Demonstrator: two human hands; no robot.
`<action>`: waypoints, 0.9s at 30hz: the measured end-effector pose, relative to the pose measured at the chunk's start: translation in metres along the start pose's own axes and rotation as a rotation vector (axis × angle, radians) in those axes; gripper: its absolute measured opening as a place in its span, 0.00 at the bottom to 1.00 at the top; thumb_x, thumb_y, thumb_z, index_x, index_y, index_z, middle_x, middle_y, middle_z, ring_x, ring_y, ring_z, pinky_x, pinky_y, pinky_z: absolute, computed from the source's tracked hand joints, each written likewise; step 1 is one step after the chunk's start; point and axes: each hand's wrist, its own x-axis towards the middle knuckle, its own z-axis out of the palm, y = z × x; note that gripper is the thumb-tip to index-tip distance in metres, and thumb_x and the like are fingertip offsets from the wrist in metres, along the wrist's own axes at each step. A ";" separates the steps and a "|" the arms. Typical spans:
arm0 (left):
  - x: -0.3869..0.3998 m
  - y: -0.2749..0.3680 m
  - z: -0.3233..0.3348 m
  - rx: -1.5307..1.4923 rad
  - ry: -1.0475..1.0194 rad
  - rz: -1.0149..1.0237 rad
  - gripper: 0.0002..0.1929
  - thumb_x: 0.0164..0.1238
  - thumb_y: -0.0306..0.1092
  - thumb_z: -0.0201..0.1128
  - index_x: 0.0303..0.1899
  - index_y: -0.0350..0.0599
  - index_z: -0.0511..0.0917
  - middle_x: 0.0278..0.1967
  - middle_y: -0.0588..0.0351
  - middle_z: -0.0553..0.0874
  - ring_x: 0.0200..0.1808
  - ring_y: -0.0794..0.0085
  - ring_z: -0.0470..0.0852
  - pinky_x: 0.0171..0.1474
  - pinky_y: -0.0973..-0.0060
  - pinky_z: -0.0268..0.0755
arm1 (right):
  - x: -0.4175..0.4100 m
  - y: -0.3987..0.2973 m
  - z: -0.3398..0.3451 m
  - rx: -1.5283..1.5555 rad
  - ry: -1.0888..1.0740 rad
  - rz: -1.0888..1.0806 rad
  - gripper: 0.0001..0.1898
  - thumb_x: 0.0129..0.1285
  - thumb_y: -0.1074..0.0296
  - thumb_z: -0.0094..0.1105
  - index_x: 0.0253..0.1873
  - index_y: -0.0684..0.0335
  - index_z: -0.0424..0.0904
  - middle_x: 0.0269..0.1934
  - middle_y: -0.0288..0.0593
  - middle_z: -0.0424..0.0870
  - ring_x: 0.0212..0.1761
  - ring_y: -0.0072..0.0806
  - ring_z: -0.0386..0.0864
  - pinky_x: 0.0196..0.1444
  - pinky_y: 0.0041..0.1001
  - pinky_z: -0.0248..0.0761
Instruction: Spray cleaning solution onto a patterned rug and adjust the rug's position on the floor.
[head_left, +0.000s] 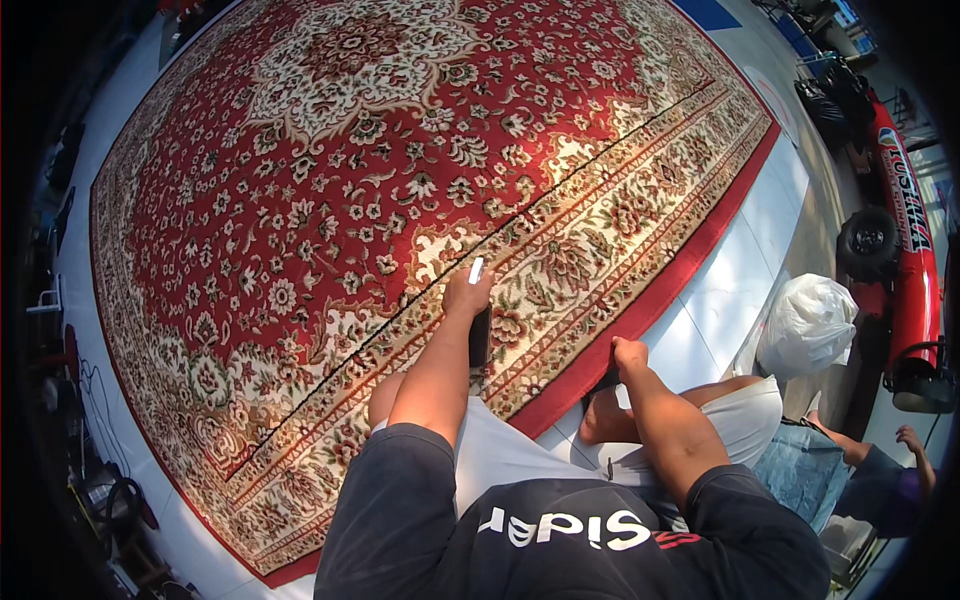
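Observation:
A large red and cream floral rug (360, 187) is spread over the tiled floor before me. My left hand (466, 292) is over its patterned border, closed around a small white object (476, 270) whose end sticks out past the fingers. Just below that hand is a dark flat object (480, 337); whether it joins the white one I cannot tell. My right hand (631, 354) grips the rug's plain red edge (574, 390) near my bare foot (600, 418). A dark patch shows under the edge there.
At right stand a tied white plastic bag (806, 326), a red machine (911, 225) with a black wheel (868, 241), and black bags (840, 97). Another person (885, 480) is at the lower right, beside a bluish sheet (799, 465). Cables (101, 405) and dark clutter line the left side.

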 end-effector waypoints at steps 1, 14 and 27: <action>-0.005 0.007 -0.004 -0.014 0.034 -0.057 0.23 0.61 0.55 0.61 0.41 0.44 0.86 0.41 0.45 0.88 0.45 0.52 0.86 0.49 0.60 0.75 | -0.001 0.000 -0.001 0.005 0.026 -0.028 0.17 0.60 0.58 0.67 0.32 0.69 0.77 0.26 0.44 0.79 0.22 0.28 0.73 0.22 0.32 0.65; -0.003 0.053 -0.018 -0.283 0.127 -0.154 0.24 0.58 0.56 0.68 0.43 0.43 0.85 0.36 0.50 0.88 0.41 0.60 0.87 0.45 0.64 0.75 | -0.022 -0.038 -0.028 0.278 -0.332 0.130 0.15 0.62 0.59 0.66 0.46 0.63 0.77 0.32 0.41 0.75 0.25 0.27 0.71 0.19 0.28 0.65; -0.017 0.053 0.000 -0.564 0.002 -0.039 0.26 0.60 0.61 0.69 0.41 0.44 0.78 0.32 0.62 0.81 0.34 0.75 0.77 0.41 0.71 0.70 | -0.108 -0.187 -0.019 -0.151 -0.726 -0.731 0.41 0.58 0.53 0.69 0.69 0.73 0.62 0.57 0.60 0.78 0.60 0.41 0.78 0.60 0.33 0.71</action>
